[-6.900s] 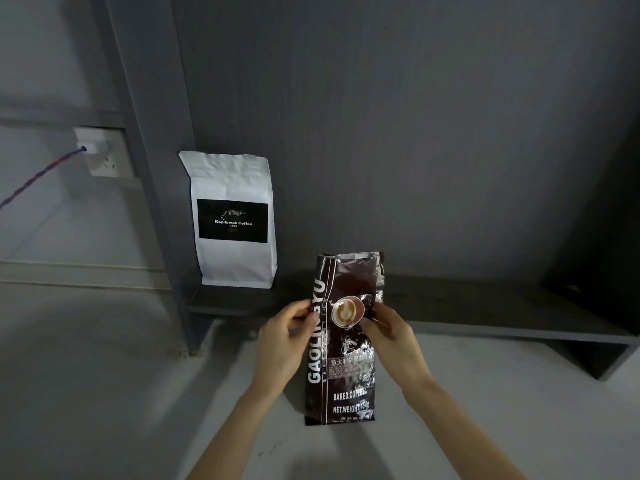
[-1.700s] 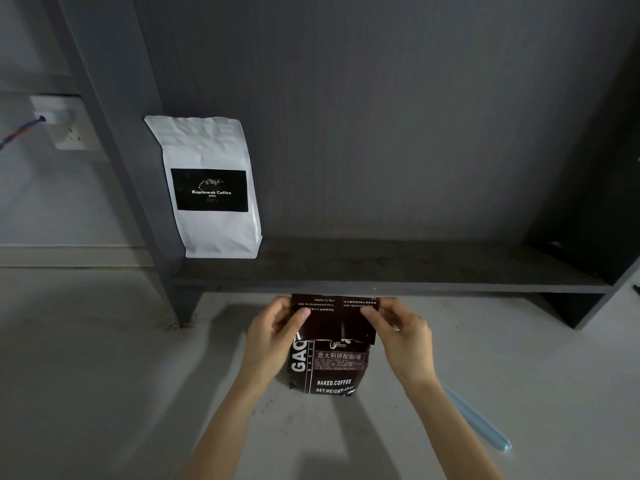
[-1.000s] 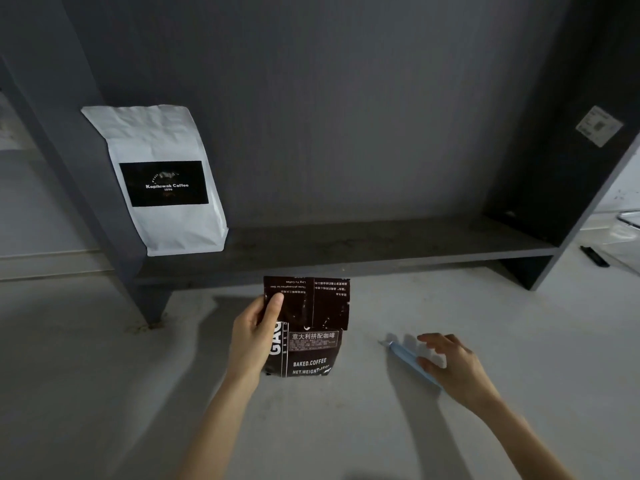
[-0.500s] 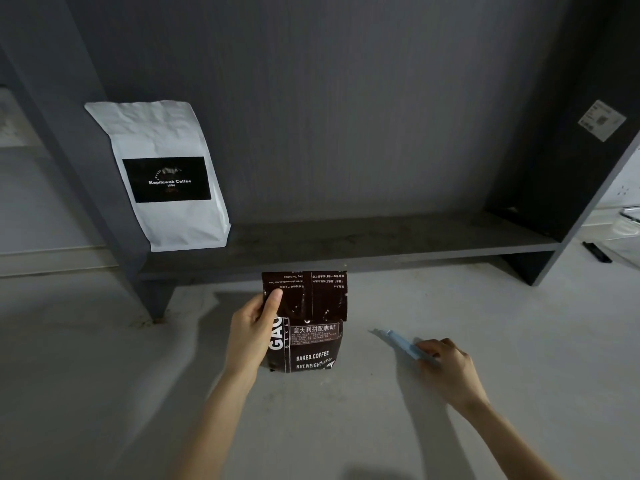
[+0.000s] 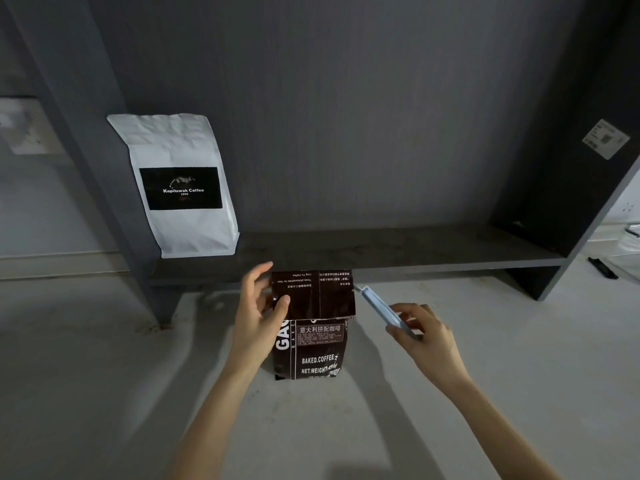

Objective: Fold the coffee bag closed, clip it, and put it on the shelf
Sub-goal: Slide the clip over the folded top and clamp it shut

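Note:
A dark brown coffee bag (image 5: 313, 344) stands on the pale floor in front of the shelf, its top folded down over the front. My left hand (image 5: 258, 317) grips its left edge, thumb pressed on the folded flap. My right hand (image 5: 420, 336) holds a long light-blue bag clip (image 5: 381, 308) by its lower end. The clip's far tip points at the right edge of the fold, almost touching it. The dark grey shelf board (image 5: 398, 252) runs just behind the bag.
A white coffee bag (image 5: 180, 185) with a black label stands at the shelf's left end against the upright panel (image 5: 90, 133). The shelf's dark right side wall (image 5: 554, 188) carries a small sticker. A black object (image 5: 602, 271) lies on the floor at far right.
My right hand let go of the folded top, reached right, picked the blue clip off the floor and brought it up to the fold's right edge. My left hand kept the fold down.

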The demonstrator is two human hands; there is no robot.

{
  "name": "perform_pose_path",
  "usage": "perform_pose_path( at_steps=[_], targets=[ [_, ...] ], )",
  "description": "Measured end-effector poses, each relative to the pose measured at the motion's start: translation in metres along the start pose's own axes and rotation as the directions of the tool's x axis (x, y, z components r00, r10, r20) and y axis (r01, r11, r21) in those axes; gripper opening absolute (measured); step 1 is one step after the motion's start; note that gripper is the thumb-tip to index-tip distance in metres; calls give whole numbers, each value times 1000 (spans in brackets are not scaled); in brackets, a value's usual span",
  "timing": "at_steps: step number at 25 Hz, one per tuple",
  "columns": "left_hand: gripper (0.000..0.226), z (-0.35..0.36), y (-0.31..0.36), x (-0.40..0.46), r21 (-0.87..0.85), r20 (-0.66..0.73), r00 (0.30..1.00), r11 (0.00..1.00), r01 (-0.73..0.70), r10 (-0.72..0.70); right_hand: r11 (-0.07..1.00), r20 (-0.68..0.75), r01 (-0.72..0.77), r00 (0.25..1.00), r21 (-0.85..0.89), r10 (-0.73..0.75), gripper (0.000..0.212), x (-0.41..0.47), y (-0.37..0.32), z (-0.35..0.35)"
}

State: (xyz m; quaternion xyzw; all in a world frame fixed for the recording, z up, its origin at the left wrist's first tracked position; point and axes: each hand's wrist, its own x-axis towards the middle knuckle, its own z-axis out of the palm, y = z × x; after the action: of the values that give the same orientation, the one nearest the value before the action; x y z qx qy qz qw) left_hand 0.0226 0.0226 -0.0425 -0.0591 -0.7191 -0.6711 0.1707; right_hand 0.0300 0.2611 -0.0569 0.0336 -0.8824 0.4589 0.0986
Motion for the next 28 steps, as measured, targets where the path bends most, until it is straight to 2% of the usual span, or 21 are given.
perform_pose_path(
  at_steps=[3, 7, 10, 14, 19, 24, 26, 28],
  targets=[
    [36, -1, 2, 1, 126, 21, 999, 991, -49, 46, 992, -39, 43, 998, 115, -39, 37, 5, -21, -4],
    [33, 1, 1, 0, 139, -28, 999, 990, -18, 22, 971, -70, 135, 990, 195, -123, 35, 5, -45, 0],
    [37, 0, 2, 1, 163, -27, 1000, 987, -3, 7, 967, 2, 198, 980, 161, -201, 29, 4, -58, 13],
    [35, -2, 6, 0, 208, 16, 1000, 978, -24, 21, 962, 35, 236, 969, 136, -243, 11, 2, -59, 31],
    [18, -5, 7, -3, 174, 29, 1000, 985, 0, -5, 969, 36, 217, 974, 122, -222, 12, 3, -56, 34],
    [19, -3, 9, -5, 151, 31, 999, 988, 18, -23, 946, 52, 319, 945, 61, -323, 16, -1, -54, 32],
    [17, -3, 9, -4, 161, 31, 999, 987, 16, -21, 929, 73, 370, 927, -23, -368, 29, -3, -54, 32],
    [19, -2, 8, -4, 178, 16, 1000, 984, 2, -5, 891, 85, 426, 905, -158, -418, 32, -5, -53, 35]
  ],
)
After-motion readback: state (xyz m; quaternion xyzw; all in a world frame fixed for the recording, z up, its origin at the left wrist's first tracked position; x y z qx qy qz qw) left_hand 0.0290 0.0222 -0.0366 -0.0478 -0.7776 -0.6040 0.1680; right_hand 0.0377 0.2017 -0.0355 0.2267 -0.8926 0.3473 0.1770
